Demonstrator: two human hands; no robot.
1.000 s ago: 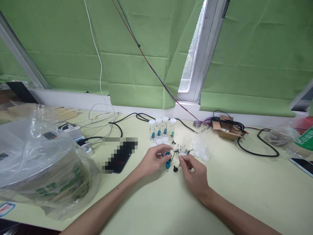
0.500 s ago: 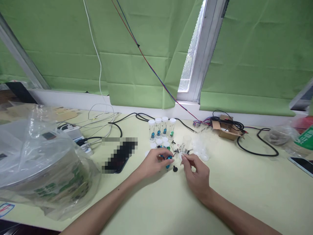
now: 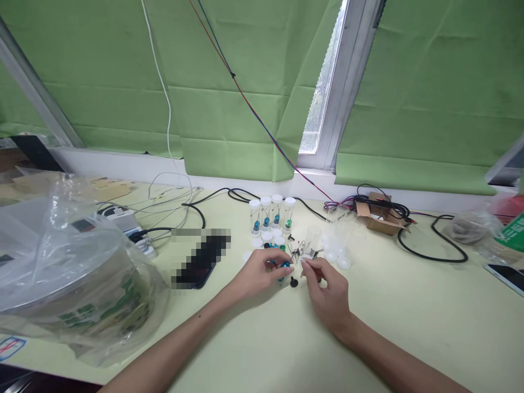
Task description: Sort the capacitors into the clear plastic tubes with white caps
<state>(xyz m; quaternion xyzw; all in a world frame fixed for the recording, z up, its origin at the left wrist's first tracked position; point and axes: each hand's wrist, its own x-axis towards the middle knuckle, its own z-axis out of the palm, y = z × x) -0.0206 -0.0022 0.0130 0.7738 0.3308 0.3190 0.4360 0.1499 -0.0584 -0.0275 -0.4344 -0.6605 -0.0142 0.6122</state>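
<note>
My left hand (image 3: 262, 273) is closed around a small shiny blue part (image 3: 285, 265), held low over the table between thumb and fingers. Just to its right, my right hand (image 3: 331, 292) makes a pinch; what sits between its fingertips is too small to name. A black round-headed piece (image 3: 293, 282) lies between the hands. Beyond the fingertips is a loose heap of thin metal pieces (image 3: 296, 252). Behind my left hand stand several clear tubes (image 3: 266, 216) with white caps, holding blue or green parts. More clear plastic pieces and white caps (image 3: 343, 262) lie behind my right hand.
A large bagged tub (image 3: 94, 295) fills the left side. A dark phone (image 3: 200, 265) lies left of my left hand, near a power strip (image 3: 123, 221) with cables. At the back right is a cardboard box (image 3: 379, 218) with black cable; another phone (image 3: 507, 277) lies far right.
My right hand has shifted slightly left, closer to the blue part in my left hand. My left hand keeps its hold, almost still.
</note>
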